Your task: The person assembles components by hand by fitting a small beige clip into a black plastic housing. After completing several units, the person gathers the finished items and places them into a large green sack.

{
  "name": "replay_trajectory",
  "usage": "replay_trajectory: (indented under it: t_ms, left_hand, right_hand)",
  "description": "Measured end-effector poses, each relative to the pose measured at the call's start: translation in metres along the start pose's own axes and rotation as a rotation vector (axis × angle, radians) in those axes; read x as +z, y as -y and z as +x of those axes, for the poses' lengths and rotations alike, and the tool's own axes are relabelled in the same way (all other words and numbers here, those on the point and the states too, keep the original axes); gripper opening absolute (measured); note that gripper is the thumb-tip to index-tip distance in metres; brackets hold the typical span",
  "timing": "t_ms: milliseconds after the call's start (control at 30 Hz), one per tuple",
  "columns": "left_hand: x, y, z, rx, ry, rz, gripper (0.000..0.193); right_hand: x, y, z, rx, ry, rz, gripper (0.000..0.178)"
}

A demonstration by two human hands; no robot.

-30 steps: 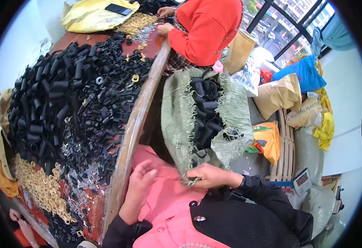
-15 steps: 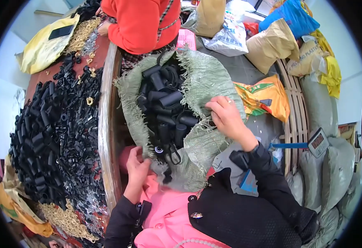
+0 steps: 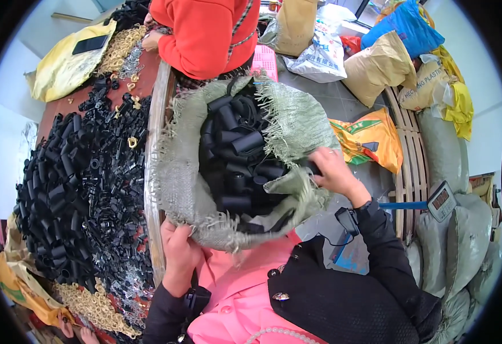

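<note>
Where the surface (image 3: 148, 66) stops, a woven sack (image 3: 176, 178) gapes open

As the head camera looks down, the wooden edge (image 3: 158, 109) on the surface's right runs close beside the woven sack. On the sack's other side, grey floor (image 3: 323, 94) shows as far as a slatted pallet (image 3: 409, 155), though an orange bag (image 3: 371, 135) lies in that gap. Past the sack, a co-worker in red (image 3: 211, 34) blocks the surface's right edge toward its far end, a perforated pink piece (image 3: 265, 60) just beside them. A black heap (image 3: 59, 183) covers much of the surface, with tan rings (image 3: 93, 304) toward its near end. Black tubes (image 3: 245, 143) fill the sack's mouth. Fingers curled in, the left hand (image 3: 179, 249) clasps the rim at its near left, by the wooden edge; the right hand (image 3: 337, 175), fingers bent over the cloth, grips the rim's right side.
</note>
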State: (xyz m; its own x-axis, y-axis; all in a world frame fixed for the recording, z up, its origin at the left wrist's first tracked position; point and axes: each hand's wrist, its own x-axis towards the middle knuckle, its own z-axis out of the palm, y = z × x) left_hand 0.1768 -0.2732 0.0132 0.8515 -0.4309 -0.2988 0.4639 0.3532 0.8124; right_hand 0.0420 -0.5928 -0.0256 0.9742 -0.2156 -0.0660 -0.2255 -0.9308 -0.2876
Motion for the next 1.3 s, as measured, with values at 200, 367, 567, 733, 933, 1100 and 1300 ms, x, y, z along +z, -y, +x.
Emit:
replay_trajectory:
  t_ms: [200, 367, 567, 733, 933, 1100, 1300]
  left_hand:
    - [0.0, -0.007, -0.011, -0.002, 0.176, 0.024, 0.033]
    - [0.001, 0.005, -0.021, -0.023, 0.2, 0.126, 0.029]
    - [0.004, -0.003, -0.029, -0.055, 0.141, 0.068, 0.026]
    - [0.011, 0.004, -0.039, -0.088, 0.373, 0.39, 0.024]
    - [0.023, 0.01, -0.03, -0.223, 0.883, 0.481, 0.024]
    - [0.033, 0.008, -0.023, -0.293, 0.973, 0.477, 0.023]
    - [0.034, -0.02, -0.018, -0.354, 0.597, 0.438, 0.021]
  right_hand:
    - [-0.064, 0.022, 0.025, -0.001, -0.363, 0.36, 0.038]
    - [-0.034, 0.11, 0.075, -0.574, 0.051, 0.521, 0.035]
    - [-0.009, 0.065, 0.061, -0.475, 0.481, 0.232, 0.037]
    - [-0.033, -0.011, 0.006, -0.047, 0.661, -0.141, 0.046]
    - [-0.059, -0.062, -0.023, 0.232, 0.617, -0.133, 0.05]
    - [-0.097, -0.026, 0.017, 0.022, 0.443, 0.049, 0.045]
    - [-0.024, 0.096, 0.11, -0.459, 0.113, -0.004, 0.047]
